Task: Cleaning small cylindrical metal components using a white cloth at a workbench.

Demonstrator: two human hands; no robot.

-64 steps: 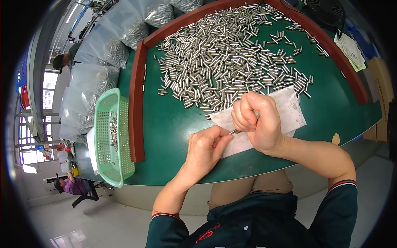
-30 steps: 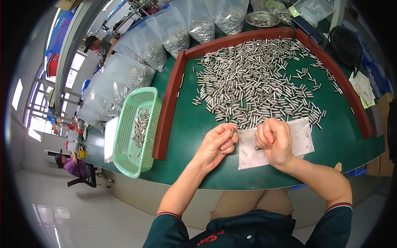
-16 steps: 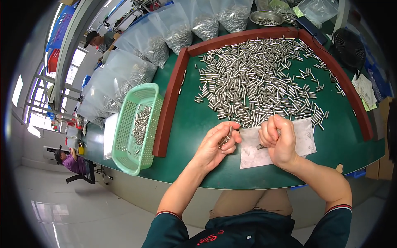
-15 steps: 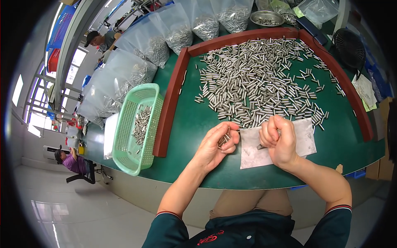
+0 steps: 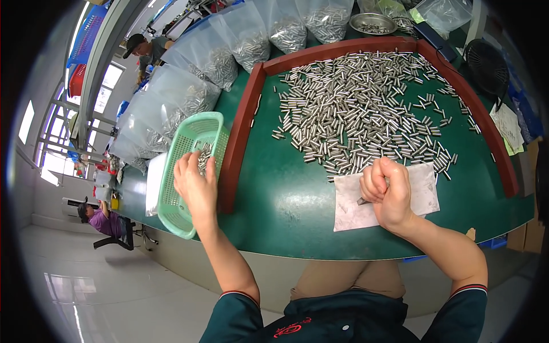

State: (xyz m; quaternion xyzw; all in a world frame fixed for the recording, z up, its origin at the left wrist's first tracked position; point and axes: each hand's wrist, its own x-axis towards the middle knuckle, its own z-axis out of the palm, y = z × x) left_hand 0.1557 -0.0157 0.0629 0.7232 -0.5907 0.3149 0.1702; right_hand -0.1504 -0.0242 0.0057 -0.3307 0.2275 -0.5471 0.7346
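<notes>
My left hand (image 5: 195,182) is over the light green plastic basket (image 5: 182,126), fingers stretched out and apart. Short metal pins (image 5: 204,155) show in the basket just past my fingertips; the hand covers much of the inside. Above a stained white cloth (image 5: 351,214) my right hand (image 5: 390,191) is closed in a fist. A small grey end pokes out below its fingers, but what it belongs to is hidden. Beyond the cloth spreads a large heap of loose shiny metal pins (image 5: 354,108) on the green tabletop (image 5: 274,211).
A dark red wooden frame (image 5: 243,131) borders the heap on three sides. Clear bags of pins (image 5: 251,48) line the back and left. At the back right are a metal bowl (image 5: 373,24) and a black fan (image 5: 486,67). Two other people are in the left background.
My left hand has moved left from beside the cloth to over the basket. Its curled fingers, which held several pins, have opened. My right hand has stayed in nearly the same place, closed.
</notes>
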